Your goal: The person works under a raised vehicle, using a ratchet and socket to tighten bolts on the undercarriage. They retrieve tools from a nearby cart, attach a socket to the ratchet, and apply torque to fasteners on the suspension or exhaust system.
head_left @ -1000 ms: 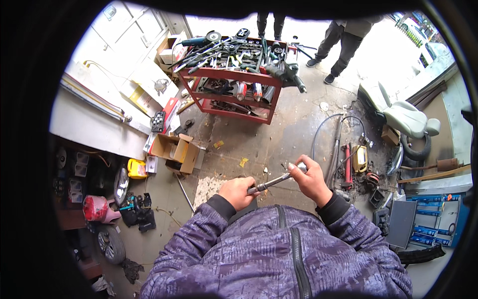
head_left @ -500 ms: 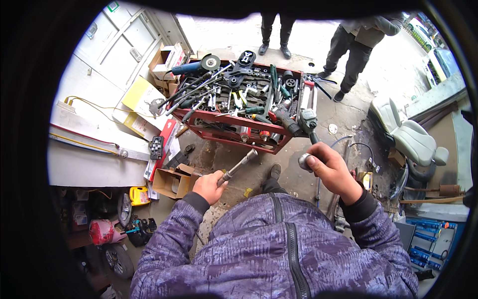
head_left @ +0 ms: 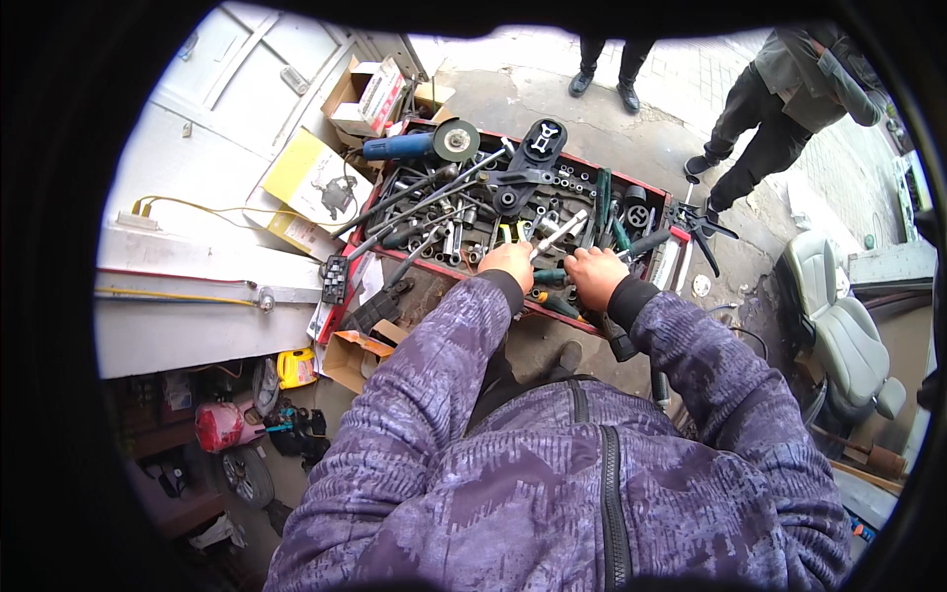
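In the middle of the frame, the left hand [head_left: 506,265] is curled around a metal bar [head_left: 559,234], slim, straight and silvery, slanting toward the upper right above the red cart [head_left: 643,183]. Just to its right, the right hand [head_left: 595,279] reaches among tools [head_left: 454,237], fingers bent; whether it grips anything, I cannot tell.

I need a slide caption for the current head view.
Left hand holding a metal rod, right hand close by, over a red tool cart.
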A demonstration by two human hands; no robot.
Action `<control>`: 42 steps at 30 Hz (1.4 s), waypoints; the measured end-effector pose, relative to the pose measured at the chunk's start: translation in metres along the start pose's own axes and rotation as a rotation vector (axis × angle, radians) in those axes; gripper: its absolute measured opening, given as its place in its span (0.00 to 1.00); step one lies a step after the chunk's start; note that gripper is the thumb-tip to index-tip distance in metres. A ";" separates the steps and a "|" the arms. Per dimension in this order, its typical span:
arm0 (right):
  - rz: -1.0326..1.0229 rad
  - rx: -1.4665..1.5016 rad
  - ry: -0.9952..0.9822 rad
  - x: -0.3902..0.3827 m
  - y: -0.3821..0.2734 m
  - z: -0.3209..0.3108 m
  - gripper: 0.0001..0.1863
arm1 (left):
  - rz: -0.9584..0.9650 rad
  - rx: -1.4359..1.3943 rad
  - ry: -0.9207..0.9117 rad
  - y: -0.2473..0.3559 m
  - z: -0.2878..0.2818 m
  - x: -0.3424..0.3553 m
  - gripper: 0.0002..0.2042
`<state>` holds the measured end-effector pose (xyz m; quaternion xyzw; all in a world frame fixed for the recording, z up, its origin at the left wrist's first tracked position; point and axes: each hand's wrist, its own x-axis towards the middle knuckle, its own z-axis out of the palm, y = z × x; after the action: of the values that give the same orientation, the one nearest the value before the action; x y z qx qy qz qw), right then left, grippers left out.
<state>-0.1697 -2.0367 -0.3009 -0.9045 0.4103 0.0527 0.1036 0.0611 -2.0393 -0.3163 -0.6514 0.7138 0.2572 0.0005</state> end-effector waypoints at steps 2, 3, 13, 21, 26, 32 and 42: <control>0.095 0.044 0.014 0.001 -0.004 0.010 0.12 | 0.027 0.037 0.023 0.000 0.010 0.023 0.11; 0.122 0.064 0.044 -0.002 -0.010 0.011 0.13 | 0.075 0.060 0.070 -0.001 0.014 0.029 0.13; 0.529 1.053 0.141 -0.115 -0.075 -0.028 0.15 | 0.599 -0.307 0.077 -0.103 -0.013 -0.045 0.17; 1.090 1.137 0.202 -0.325 -0.270 0.158 0.20 | 0.003 -0.928 -0.525 -0.284 0.032 -0.144 0.14; 1.601 1.335 -0.103 -0.352 -0.321 0.196 0.21 | -0.182 -0.777 -0.645 -0.244 0.042 -0.066 0.14; 1.579 1.368 0.049 -0.308 -0.265 0.149 0.22 | -0.084 -0.792 -0.651 -0.181 0.004 -0.033 0.14; 1.476 1.388 0.089 -0.296 -0.196 0.137 0.23 | -0.123 -0.855 -0.607 -0.163 0.001 -0.053 0.15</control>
<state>-0.2187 -1.6628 -0.3530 -0.1663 0.8100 -0.1803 0.5326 0.2201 -1.9930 -0.3596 -0.5304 0.4733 0.7020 -0.0435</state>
